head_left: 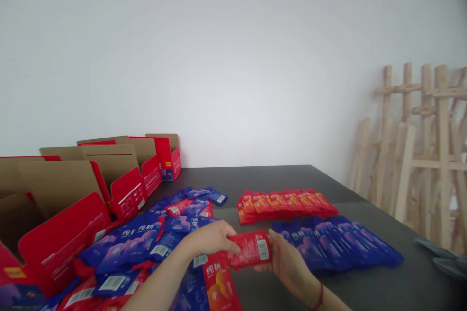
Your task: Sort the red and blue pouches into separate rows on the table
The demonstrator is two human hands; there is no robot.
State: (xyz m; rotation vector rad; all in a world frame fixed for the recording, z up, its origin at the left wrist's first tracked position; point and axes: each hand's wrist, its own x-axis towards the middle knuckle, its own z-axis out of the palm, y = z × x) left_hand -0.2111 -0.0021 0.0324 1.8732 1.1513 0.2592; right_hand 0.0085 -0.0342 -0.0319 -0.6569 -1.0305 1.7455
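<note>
Clock directions are taken from the held red packet, with twelve o'clock pointing away from the wearer. Open red cardboard boxes [63, 238] with brown inner faces are noted at ten o'clock, lined up along the left of the dark surface [277, 296]. At nine o'clock, a loose pile of mixed blue and red packets [124, 248] is seen heaped beside them. At seven o'clock, a red packet with yellow-orange fruit pictures [220, 287] is seen face up, partly overlapped in view by the held one.

The left grip [213, 239] is closed over the left end of the red packet [248, 251], its thumb laid across the upper face. The packet is held crosswise between both grips. It is flat and glossy, with pale fine print and a white barcode panel near its right end. That end is pinched by the right grip [288, 262], placed at three o'clock; a red cord [320, 296] is worn at the wrist.

An overlapping row of red packets [286, 204] is observed at one o'clock, and a fanned row of blue packets [339, 243] at three. Wooden frames [441, 155] are stood at two o'clock, beyond the surface.
</note>
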